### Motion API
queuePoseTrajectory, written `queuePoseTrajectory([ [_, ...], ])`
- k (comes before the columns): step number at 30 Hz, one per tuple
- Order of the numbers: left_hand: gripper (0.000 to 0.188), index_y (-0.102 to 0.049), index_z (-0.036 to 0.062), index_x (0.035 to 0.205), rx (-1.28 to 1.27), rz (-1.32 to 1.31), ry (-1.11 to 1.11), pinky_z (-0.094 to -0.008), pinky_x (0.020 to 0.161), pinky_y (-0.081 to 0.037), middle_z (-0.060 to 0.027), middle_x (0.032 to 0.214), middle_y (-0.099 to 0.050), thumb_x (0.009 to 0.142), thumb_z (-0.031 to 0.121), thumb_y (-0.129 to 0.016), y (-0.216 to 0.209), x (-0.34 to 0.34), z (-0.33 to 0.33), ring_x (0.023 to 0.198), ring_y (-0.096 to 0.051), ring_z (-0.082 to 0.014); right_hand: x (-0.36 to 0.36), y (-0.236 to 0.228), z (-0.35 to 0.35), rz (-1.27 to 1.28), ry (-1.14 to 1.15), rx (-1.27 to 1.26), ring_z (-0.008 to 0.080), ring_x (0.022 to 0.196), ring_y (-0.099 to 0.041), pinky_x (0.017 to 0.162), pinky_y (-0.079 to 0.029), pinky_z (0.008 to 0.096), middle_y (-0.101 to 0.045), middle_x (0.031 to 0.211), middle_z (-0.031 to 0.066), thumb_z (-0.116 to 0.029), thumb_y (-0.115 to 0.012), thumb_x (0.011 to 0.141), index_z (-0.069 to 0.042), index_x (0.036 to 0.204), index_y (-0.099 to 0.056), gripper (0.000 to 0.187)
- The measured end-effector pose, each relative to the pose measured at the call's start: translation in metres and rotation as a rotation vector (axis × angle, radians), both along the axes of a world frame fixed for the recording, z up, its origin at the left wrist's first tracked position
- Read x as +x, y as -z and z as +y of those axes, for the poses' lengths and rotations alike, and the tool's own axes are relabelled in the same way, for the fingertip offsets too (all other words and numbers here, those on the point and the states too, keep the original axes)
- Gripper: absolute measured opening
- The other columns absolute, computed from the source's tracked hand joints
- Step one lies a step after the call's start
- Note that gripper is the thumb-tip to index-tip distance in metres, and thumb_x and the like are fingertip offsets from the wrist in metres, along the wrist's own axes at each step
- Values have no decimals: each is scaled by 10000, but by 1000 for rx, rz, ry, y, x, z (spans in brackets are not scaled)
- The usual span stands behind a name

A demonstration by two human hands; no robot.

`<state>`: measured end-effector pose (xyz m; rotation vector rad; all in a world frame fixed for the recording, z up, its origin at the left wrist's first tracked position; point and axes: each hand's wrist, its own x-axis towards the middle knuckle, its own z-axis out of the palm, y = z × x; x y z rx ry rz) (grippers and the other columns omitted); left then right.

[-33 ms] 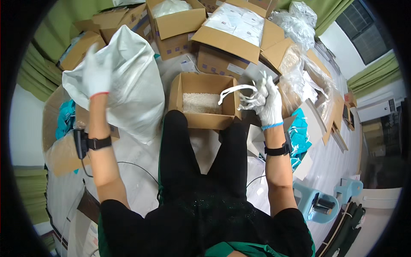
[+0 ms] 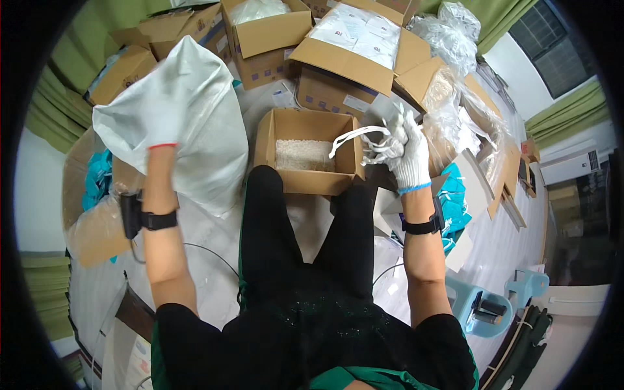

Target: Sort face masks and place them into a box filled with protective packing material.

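Note:
My left hand (image 2: 162,107), in a white knit glove with a red cuff, is over a large white woven sack (image 2: 211,123). Motion smears its fingers, so I cannot see whether they hold anything. My right hand (image 2: 413,153), gloved in white with a blue cuff, is closed around a bundle of white cords (image 2: 383,151). A loop of them sticks out leftward over the rim of a cardboard box (image 2: 309,184). That box stands by my knees, with a pale, grainy-looking layer (image 2: 304,155) inside.
Behind the box stand larger cartons, one filled with white packets (image 2: 356,38). At the right are clear plastic bags (image 2: 448,36), a carton of teal packets (image 2: 455,205) and a light blue plastic stool (image 2: 478,305). A carton with teal items (image 2: 97,181) stands left. A thin cable crosses the floor.
My left hand has shifted a little to the right over the sack. My right hand and its cords have hardly moved.

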<state>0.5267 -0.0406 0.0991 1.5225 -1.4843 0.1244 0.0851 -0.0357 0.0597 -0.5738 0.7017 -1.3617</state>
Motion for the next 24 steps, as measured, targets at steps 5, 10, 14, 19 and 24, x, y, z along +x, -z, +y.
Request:
queuePoseTrajectory([
  [5, 408, -563, -12, 1277, 297, 222, 883, -330, 1015, -442, -150, 1259, -617, 869, 16, -560, 58, -155, 4, 1170, -587, -229, 8, -33, 5, -125, -181, -27, 66, 370, -267, 335, -218, 231, -360, 544, -53, -326, -485, 1024, -79, 886, -591, 302],
  [10, 406, -460, -26, 1359, 448, 783, 1290, -312, 1034, -428, -121, 1318, -569, 971, 67, -533, 111, -234, 9, 1210, -550, -186, 10, -46, 14, -223, -245, -19, 71, 370, -263, 340, -237, 231, -346, 551, -52, -317, -450, 1037, -68, 897, -563, 307],
  [14, 477, -398, -12, 1400, 760, 1073, 1403, -293, 911, -482, -90, 1266, -568, 941, 5, -525, 116, -270, 11, 1071, -587, -162, -3, -35, 14, -285, -263, -2, 70, 371, -271, 354, -274, 225, -337, 550, -54, -326, -432, 1041, -74, 890, -550, 317],
  [19, 381, -576, -6, 1225, 819, 931, 1325, -254, 798, -481, -42, 962, -642, 858, -72, -498, 106, -299, 15, 861, -579, -97, -17, -33, 19, -344, -354, 6, 75, 376, -249, 391, -312, 202, -313, 547, -54, -350, -431, 1038, -70, 891, -554, 340],
  [24, 185, -649, 0, 1089, 598, 606, 1221, -232, 791, -467, -24, 926, -668, 912, 54, -652, 133, -301, 2, 868, -589, -101, -24, -35, 27, -257, -205, 42, 68, 378, -252, 358, -272, 211, -321, 556, -55, -334, -435, 1040, -68, 896, -565, 329],
])
